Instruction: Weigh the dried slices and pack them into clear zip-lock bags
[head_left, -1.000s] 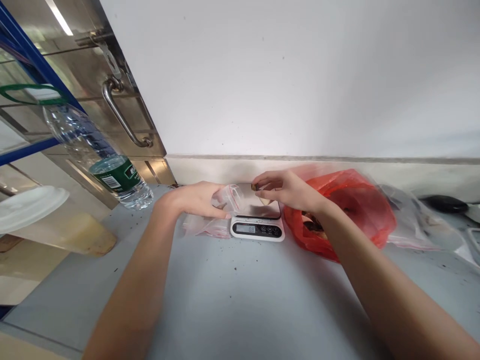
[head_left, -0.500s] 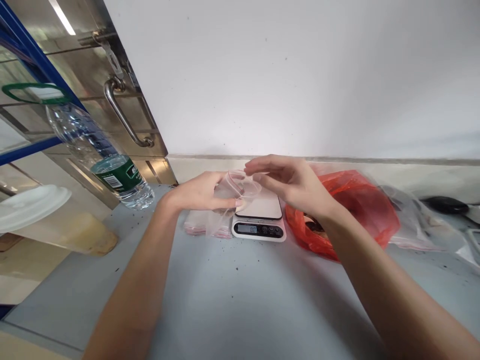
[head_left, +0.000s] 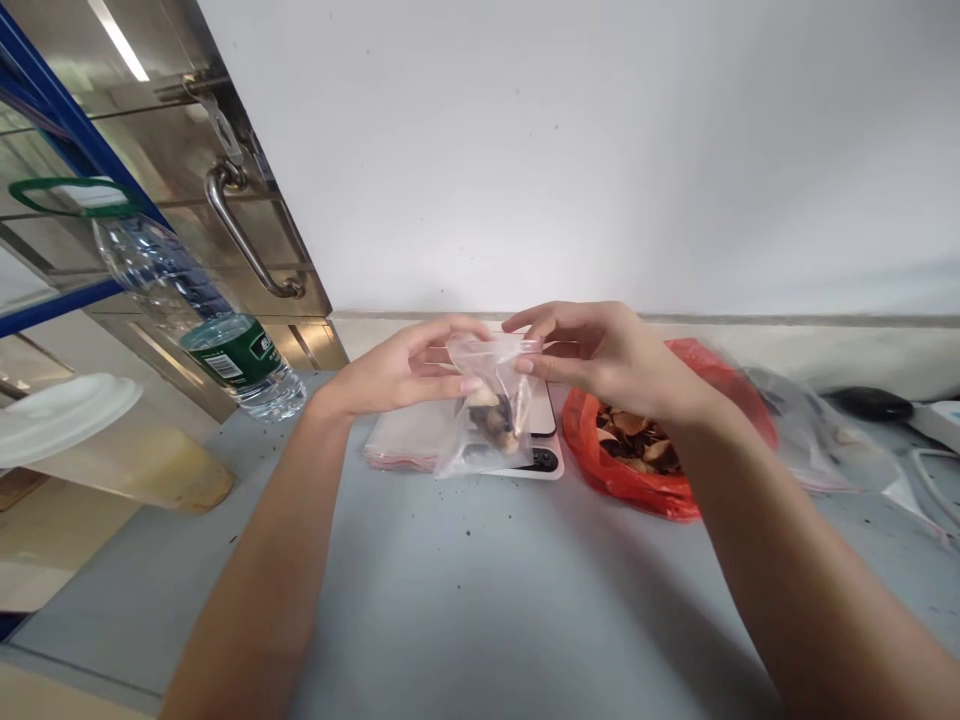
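1. Tabletop (head_left: 465, 630): grey, its near part sprinkled with small dark specks.
2. Left hand (head_left: 412, 375): raised above the tabletop, pinching the left side of the bag (head_left: 469, 455), thumb in front and fingers curled toward the mouth.
3. Right hand (head_left: 600, 350): opposite the left, thumb and forefinger pinching the bag's upper right edge.
4. The bag: small, clear, hanging upright between both hands, in front of the scale (head_left: 545, 400) in this view; whether its base touches the scale cannot be told. Pieces (head_left: 493, 420), pale and dark, lie inside.
5. Red bag (head_left: 600, 480): on the tabletop just right of the scale, mouth wide, filled with brown slices (head_left: 637, 440); the right forearm passes in front of it.
6. Tub (head_left: 142, 450): at the left, white-lidded and translucent, with yellowish contents low down.
7. Scale: white with a dark control strip, its display hidden behind the bag.
8. Stack (head_left: 405, 440) of flat clear bags: just left of the scale, edges reddish.
9. Clear plastic (head_left: 832, 450): crumpled, right of the red bag.
10. Bottle (head_left: 232, 350): beyond the tub, green-labelled, part filled with clear liquid.
11. Black object (head_left: 874, 404): far right, near the wall (head_left: 562, 180).
12. Background: the white wall; at left, metal panels (head_left: 165, 140) with a curved handle (head_left: 247, 240).
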